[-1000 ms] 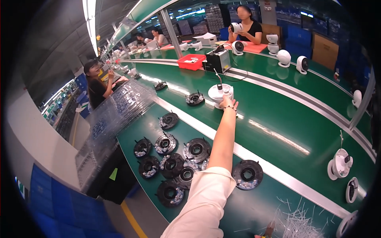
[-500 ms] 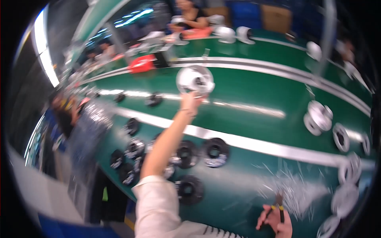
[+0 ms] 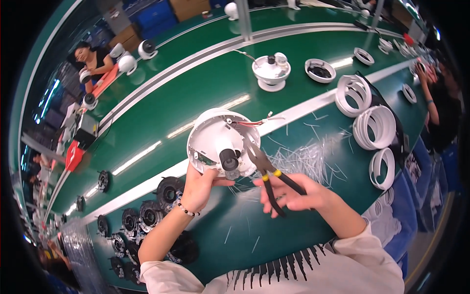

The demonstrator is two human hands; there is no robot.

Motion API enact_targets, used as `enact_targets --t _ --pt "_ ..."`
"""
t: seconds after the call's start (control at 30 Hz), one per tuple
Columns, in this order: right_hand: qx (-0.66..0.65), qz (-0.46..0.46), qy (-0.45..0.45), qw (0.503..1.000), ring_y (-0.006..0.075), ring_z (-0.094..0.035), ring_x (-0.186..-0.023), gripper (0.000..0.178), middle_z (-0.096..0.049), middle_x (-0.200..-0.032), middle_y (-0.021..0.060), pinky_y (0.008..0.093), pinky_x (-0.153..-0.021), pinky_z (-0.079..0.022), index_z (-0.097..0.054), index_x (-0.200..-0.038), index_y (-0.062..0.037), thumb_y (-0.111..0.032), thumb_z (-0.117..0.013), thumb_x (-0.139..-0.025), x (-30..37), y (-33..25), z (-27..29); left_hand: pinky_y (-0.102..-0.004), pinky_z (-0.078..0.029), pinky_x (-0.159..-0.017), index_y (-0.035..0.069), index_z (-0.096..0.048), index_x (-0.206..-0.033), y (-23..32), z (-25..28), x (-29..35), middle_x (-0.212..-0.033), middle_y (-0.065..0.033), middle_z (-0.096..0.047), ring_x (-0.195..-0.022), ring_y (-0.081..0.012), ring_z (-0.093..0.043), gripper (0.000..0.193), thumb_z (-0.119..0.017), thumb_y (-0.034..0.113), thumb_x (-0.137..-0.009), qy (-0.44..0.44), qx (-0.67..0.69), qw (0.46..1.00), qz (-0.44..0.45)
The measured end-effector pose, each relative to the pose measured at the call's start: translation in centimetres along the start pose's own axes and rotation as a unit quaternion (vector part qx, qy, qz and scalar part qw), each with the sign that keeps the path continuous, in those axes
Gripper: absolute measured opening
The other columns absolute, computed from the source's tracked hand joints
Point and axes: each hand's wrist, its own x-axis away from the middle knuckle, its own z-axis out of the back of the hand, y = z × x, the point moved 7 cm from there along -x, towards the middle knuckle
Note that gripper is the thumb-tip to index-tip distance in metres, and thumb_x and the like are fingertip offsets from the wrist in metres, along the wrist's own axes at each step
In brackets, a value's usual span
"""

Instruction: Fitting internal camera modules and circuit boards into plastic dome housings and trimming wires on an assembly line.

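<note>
Likely trimming: my left hand point(image 3: 199, 188) grips the white housing point(image 3: 209, 139), my right hand point(image 3: 299, 192) loosely holds pliers point(image 3: 263, 164); next needs careful aim.

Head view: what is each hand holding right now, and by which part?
The left hand holds the white housing by its near edge, some fingers hidden; the right hand holds the pliers by the handles.

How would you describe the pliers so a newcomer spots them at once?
On the green bench, find the pile of pale strips. Just below it in view, the right hand holds the pliers. Unlike the white housing beside them, they have black handles with yellow bands.
</note>
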Motion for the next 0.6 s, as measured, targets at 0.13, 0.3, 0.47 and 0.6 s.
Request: enact_targets --t 0.13,0.3,0.47,0.6 --pt "-0.035 -0.002 0.032 0.999 0.0192 -0.054 -0.09 0.055 -0.049 -0.103 0.0099 0.0312 -0.069 -0.049 -0.032 -0.126 0.0022 -0.018 -0.054 -0.08 -0.4 -0.1 1.1 -0.0314 -0.056 -0.061 0.002 -0.023 -0.121 -1.1 -0.9 -0.1 -0.109 -0.0162 -0.048 -0.089 -0.0264 -0.058 0.044 -0.038 -0.003 -0.081 -0.019 -0.034 0.999 -0.033" --pt "-0.066 -0.027 0.036 0.997 0.02 -0.055 -0.088 0.049 -0.05 -0.101 0.0094 0.0323 -0.068 -0.049 -0.036 -0.123 0.0005 -0.019 -0.053 -0.081 -0.5 -0.2 1.7 -0.0312 -0.056 -0.062 0.004 -0.018 -0.124 -1.4 -0.7 0.0 -0.114 -0.0162 -0.042 -0.093 -0.0262 -0.055 0.049 -0.038 -0.005 -0.08 -0.017 -0.072 0.996 -0.051" --pt "-0.056 -0.045 0.063 0.995 0.0164 -0.056 -0.079 0.042 -0.052 -0.092 0.0078 0.0291 -0.062 -0.049 -0.041 -0.118 0.0001 -0.018 -0.053 -0.082 -0.7 -0.3 1.6 -0.0309 -0.055 -0.065 0.007 -0.016 -0.126 -0.7 -0.3 0.2 -0.116 -0.0149 -0.039 -0.099 -0.0241 -0.051 0.055 -0.036 -0.008 -0.077 -0.001 -0.125 0.988 -0.091" --pt "0.033 -0.052 0.091 0.994 0.011 -0.053 -0.059 0.029 -0.054 -0.072 0.0055 0.0249 -0.05 -0.046 -0.048 -0.106 0.0002 -0.015 -0.055 -0.082 -0.4 -0.2 2.2 -0.0305 -0.055 -0.064 0.007 -0.017 -0.125 -0.3 0.1 0.3 -0.115 -0.0135 -0.039 -0.098 -0.0232 -0.051 0.058 -0.035 -0.01 -0.073 0.011 -0.142 0.979 -0.149"
